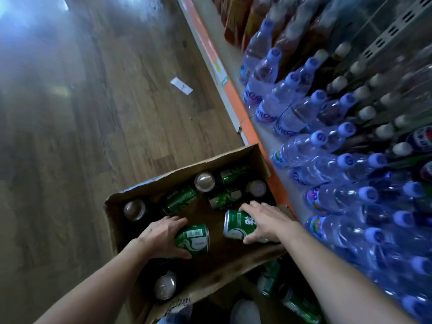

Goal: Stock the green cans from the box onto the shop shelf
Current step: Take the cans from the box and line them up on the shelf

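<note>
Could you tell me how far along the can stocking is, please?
Done: green cans below the box, placement unclear; none on the bottle shelf. In hand: left hand grips the left can, right hand the right can, both lying inside. Left: about seven other cans in the box.

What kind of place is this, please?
Probably a shop aisle: a shelf with an orange price strip holds rows of water bottles, and a box of green cans stands beside it for stocking.
</note>
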Demonstrator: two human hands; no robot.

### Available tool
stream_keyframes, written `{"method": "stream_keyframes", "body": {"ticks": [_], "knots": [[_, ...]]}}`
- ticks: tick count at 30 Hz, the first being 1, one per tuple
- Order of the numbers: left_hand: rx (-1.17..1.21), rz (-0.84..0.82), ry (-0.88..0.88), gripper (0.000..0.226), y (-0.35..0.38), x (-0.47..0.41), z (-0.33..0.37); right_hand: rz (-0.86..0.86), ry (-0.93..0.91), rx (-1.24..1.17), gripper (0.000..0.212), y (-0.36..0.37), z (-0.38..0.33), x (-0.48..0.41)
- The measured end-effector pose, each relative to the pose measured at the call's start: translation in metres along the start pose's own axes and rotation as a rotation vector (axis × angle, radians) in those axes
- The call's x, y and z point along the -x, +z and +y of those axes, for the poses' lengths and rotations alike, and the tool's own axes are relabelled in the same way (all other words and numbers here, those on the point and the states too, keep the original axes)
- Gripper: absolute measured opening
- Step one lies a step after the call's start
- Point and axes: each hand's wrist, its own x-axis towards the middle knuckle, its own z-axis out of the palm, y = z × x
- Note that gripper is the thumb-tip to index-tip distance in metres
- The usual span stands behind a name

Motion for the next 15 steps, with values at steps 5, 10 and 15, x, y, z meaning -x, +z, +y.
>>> {"method": "stream_keyframes", "body": {"ticks": [5,10,15], "knots": [[-0.012,0.092,-0.003,0.09,-0.104,0.069,0.025,0.065,0.015,-0.013,0.078,-0.083,-0.035,0.083],[-0.018,0.192,0.025,0.079,-0.22,0.15,0.055,0.151,0.016,-0.009,0.077,-0.186,-0.066,0.178],[-0.048,0.299,0.089,0.065,-0.332,0.227,0.087,0.261,0.022,0.028,0.077,-0.285,-0.092,0.272]]}}
